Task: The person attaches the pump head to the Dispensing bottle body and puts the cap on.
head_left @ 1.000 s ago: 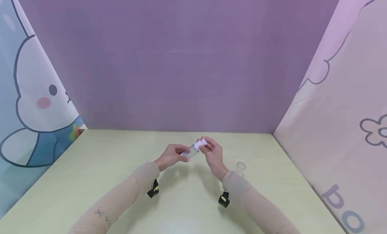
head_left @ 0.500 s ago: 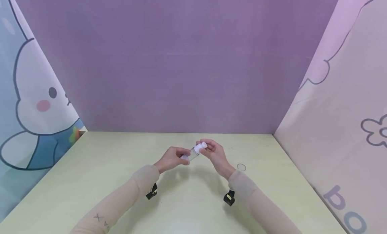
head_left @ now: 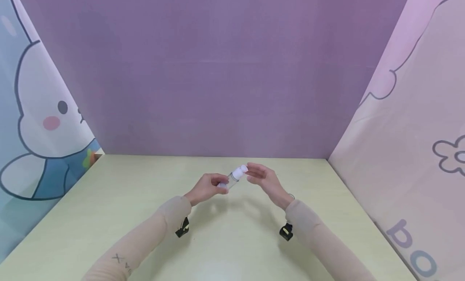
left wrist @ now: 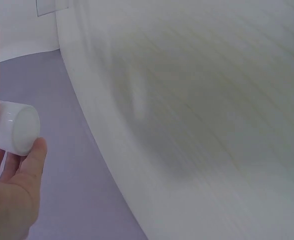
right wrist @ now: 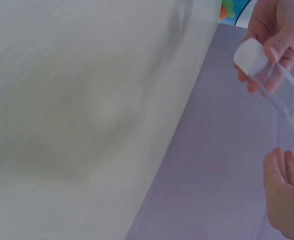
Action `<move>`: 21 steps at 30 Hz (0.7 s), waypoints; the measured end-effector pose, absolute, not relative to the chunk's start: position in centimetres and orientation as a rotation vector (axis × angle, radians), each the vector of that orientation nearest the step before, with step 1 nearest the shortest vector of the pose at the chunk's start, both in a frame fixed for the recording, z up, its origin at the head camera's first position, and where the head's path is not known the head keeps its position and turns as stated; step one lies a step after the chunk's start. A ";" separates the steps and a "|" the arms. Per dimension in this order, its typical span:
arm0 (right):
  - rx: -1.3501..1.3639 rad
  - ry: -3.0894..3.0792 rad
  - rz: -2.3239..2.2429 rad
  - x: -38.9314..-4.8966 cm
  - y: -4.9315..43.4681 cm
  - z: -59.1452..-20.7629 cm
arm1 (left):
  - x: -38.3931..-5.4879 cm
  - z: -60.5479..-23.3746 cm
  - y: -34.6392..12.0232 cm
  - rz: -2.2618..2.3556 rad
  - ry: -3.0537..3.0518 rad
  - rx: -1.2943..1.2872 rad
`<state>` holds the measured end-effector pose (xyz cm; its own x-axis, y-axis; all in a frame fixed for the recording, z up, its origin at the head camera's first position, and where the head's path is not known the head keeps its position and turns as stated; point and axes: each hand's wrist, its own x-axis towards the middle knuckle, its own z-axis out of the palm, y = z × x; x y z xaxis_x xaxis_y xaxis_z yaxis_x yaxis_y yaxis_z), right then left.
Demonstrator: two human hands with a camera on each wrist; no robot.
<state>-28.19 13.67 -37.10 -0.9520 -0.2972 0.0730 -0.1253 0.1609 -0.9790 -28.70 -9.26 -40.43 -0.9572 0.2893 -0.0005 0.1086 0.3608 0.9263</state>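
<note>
A small clear bottle point(head_left: 232, 181) with a white top point(head_left: 239, 172) and a white base point(left wrist: 25, 130) is held tilted above the table. My left hand point(head_left: 206, 188) grips it near the base, thumb and fingers on opposite sides, as the right wrist view also shows along the clear body point(right wrist: 282, 92). Just beyond the white top is my right hand point(head_left: 269, 184), its fingers loosely bent and holding nothing. In the right wrist view a gap separates that hand point(right wrist: 287, 200) from the bottle.
Behind my right wrist the rim of a clear, round cup-like piece point(head_left: 292, 196) shows on the pale table point(head_left: 232, 240); my arm hides most of it. A purple panel point(head_left: 218, 79) stands at the back, and printed cloths hang on both sides.
My right hand has let go of the bottle's white top and moved off to the right. The left hand keeps its grip nearly in place. The clear piece is now mostly hidden.
</note>
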 end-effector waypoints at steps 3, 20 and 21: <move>-0.425 2.352 -1.869 -28.0 14.9 -36.4 | -28.7 -40.4 -9.5 1.662 2.451 0.357; -0.490 2.672 -1.467 -27.6 23.6 -36.5 | -28.4 -40.5 -9.9 1.653 2.442 0.342; -0.476 2.664 -1.468 -27.5 23.9 -36.6 | -28.4 -40.6 -9.9 1.651 2.443 0.341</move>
<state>-27.52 23.91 -36.64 -0.9503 -0.2970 0.0930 -0.2373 0.4983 -0.8339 -28.39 -9.91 -40.60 -0.9588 0.2837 -0.0149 0.0919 0.3595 0.9286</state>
